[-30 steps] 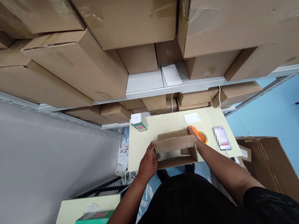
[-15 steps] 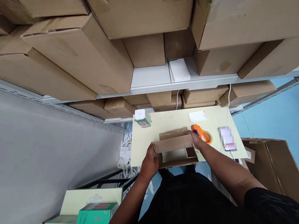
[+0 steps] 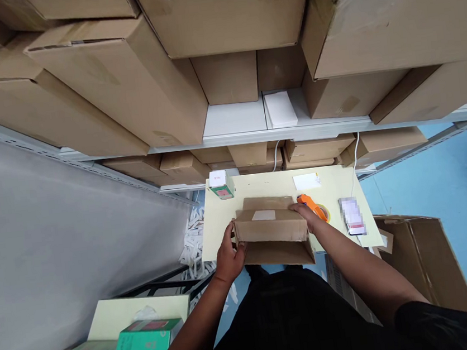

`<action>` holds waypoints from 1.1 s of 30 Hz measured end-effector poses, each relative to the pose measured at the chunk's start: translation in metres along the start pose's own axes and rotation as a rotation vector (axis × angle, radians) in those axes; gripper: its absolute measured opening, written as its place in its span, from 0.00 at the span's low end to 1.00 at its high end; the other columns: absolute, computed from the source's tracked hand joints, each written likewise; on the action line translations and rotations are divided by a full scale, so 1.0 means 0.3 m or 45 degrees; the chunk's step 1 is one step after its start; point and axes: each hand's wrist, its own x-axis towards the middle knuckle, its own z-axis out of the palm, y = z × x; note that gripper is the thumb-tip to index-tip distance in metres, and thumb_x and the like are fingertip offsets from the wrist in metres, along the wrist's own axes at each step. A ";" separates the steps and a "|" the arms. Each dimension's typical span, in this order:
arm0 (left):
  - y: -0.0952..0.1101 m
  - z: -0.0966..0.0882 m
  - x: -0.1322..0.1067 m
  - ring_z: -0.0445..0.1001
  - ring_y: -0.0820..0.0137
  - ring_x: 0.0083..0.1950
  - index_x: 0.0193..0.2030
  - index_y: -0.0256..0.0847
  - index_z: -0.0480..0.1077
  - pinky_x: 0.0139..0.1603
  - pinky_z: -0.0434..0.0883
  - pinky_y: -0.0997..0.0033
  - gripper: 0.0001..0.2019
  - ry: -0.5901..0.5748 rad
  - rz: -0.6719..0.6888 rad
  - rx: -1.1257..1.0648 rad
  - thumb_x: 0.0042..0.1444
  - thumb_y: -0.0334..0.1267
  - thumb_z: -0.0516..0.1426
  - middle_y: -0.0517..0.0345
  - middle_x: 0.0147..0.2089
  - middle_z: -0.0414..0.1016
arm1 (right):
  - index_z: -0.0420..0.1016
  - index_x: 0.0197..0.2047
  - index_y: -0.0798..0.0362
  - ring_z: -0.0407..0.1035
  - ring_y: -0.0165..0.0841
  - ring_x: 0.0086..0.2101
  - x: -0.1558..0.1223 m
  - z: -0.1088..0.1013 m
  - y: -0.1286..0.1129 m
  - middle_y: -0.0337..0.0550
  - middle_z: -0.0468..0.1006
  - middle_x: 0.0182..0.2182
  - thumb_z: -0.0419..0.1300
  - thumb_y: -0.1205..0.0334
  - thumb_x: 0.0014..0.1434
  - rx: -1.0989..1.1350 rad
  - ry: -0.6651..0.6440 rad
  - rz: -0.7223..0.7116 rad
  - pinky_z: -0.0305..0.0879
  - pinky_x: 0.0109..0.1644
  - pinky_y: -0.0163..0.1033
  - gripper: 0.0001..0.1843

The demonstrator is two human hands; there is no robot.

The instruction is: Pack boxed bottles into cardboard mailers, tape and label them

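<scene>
A small brown cardboard box (image 3: 271, 231) with a pale label on one side is between my hands at the front edge of the cream table (image 3: 255, 185). Its near flap hangs open toward me. My left hand (image 3: 229, 255) grips the left end, thumb on the near side. My right hand (image 3: 304, 216) holds the right end by its far corner. Just beyond my right hand lies an orange tape dispenser (image 3: 310, 205) with a roll of tape. A green and white box (image 3: 221, 185) stands at the table's far left corner.
A phone (image 3: 352, 216) with a cable and a white card (image 3: 307, 181) lie on the table. Large cartons (image 3: 232, 12) fill the shelves ahead. Green boxes (image 3: 145, 342) are stacked at lower left. An open carton (image 3: 429, 265) stands at right, and paper scraps (image 3: 192, 233) cover the floor at left.
The cardboard box has been tipped in my hands: its opening faced up, and now its labelled side shows, with the flap toward me. Both hands keep their hold.
</scene>
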 end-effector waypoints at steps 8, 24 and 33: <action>0.037 -0.018 0.027 0.61 0.51 0.72 0.74 0.43 0.56 0.70 0.61 0.48 0.33 -0.198 0.027 -0.746 0.66 0.53 0.51 0.43 0.74 0.60 | 0.77 0.40 0.49 0.76 0.41 0.44 -0.119 -0.108 -0.121 0.42 0.81 0.41 0.64 0.58 0.50 0.244 -0.011 -0.468 0.72 0.48 0.45 0.12; 0.033 0.023 0.133 0.79 0.57 0.52 0.60 0.42 0.69 0.50 0.76 0.57 0.27 -0.216 -0.433 -0.763 0.61 0.57 0.56 0.48 0.53 0.80 | 0.80 0.57 0.37 0.54 0.50 0.70 -0.311 -0.149 0.000 0.42 0.66 0.69 0.58 0.71 0.62 -1.055 0.057 -1.490 0.55 0.71 0.68 0.25; 0.065 0.044 0.140 0.78 0.67 0.45 0.71 0.46 0.61 0.55 0.74 0.58 0.32 -0.084 -0.014 -0.012 0.59 0.40 0.59 0.46 0.65 0.69 | 0.78 0.60 0.46 0.56 0.48 0.70 -0.340 -0.159 0.103 0.48 0.64 0.70 0.54 0.76 0.60 -1.181 0.032 -1.533 0.63 0.69 0.64 0.29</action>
